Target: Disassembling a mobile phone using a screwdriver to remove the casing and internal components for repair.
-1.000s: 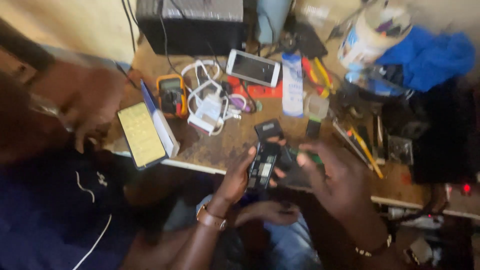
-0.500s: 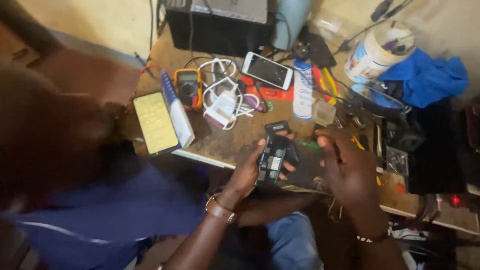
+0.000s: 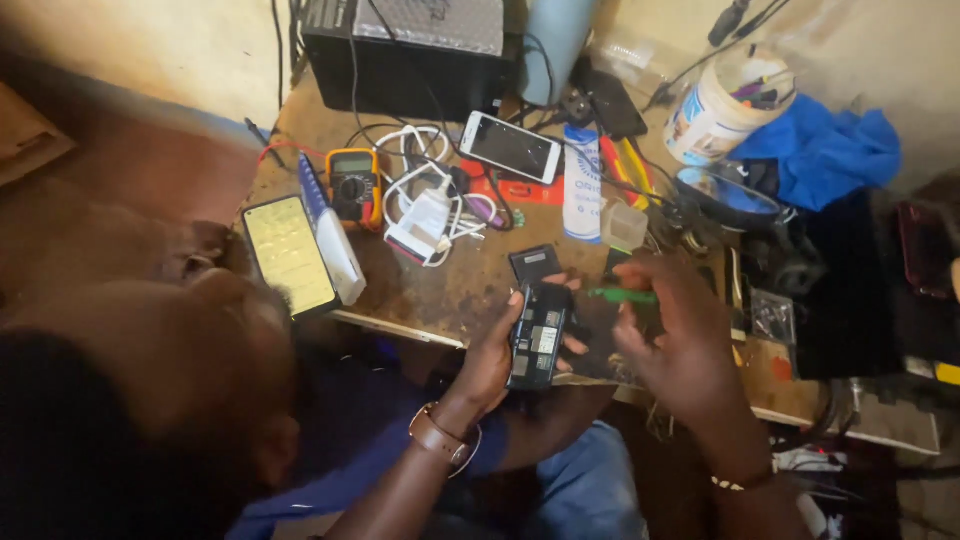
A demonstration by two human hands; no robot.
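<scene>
Item: opened phone (image 3: 538, 345), back cover off, lower centre of frame just off the table (image 3: 440, 290) edge. Left hand (image 3: 492, 362) clasps it from the left, as it did a second ago. Right hand (image 3: 672, 335) pinches a green tool (image 3: 622, 296), probably a small screwdriver, now lifted clear and hovering just right of the phone. Loose dark cover (image 3: 535, 264) lies above on the table.

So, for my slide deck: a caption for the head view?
Left hand holds an opened phone; right hand holds a green tool.

black phone (image 3: 538, 345), green tool (image 3: 622, 296), blue cloth (image 3: 825, 150)
</scene>
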